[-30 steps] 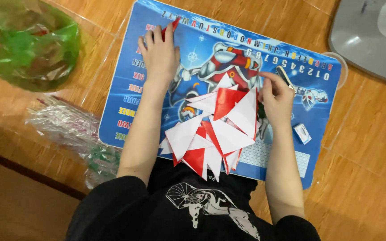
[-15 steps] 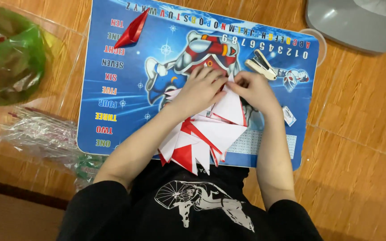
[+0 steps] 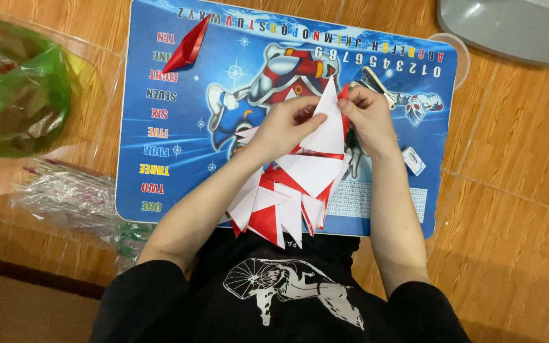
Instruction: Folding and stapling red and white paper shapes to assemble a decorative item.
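Nearest the camera, the person's black printed shirt (image 3: 287, 298) fills the bottom edge of the view. Just beyond it, a pile of folded red-and-white paper triangles (image 3: 287, 194) lies fanned out on the near edge of a blue printed mat (image 3: 185, 146), partly overhanging that edge toward the body.

Above the pile, both hands meet over the middle of the mat. The left hand (image 3: 282, 124) is curled, thumb and fingers pinched on the left edge of a white paper triangle (image 3: 329, 124). The right hand (image 3: 368, 117) is likewise closed, its fingertips pinching the right edge of the same triangle near its upper point, where a strip of red shows. The triangle is held upright between the two hands, apex pointing away from the body, its base just above the pile.

Right of the right hand, a small white box (image 3: 413, 160) lies on the mat. Just beyond the right hand lies a stapler (image 3: 376, 82).

Farther out, a single folded red paper piece (image 3: 189, 46) rests near the mat's far left corner. Left of the mat, on the wooden floor (image 3: 516, 190), lie clear plastic packets (image 3: 65, 194) and a green plastic bag (image 3: 17, 95). A grey object (image 3: 509, 25) sits at the far right.
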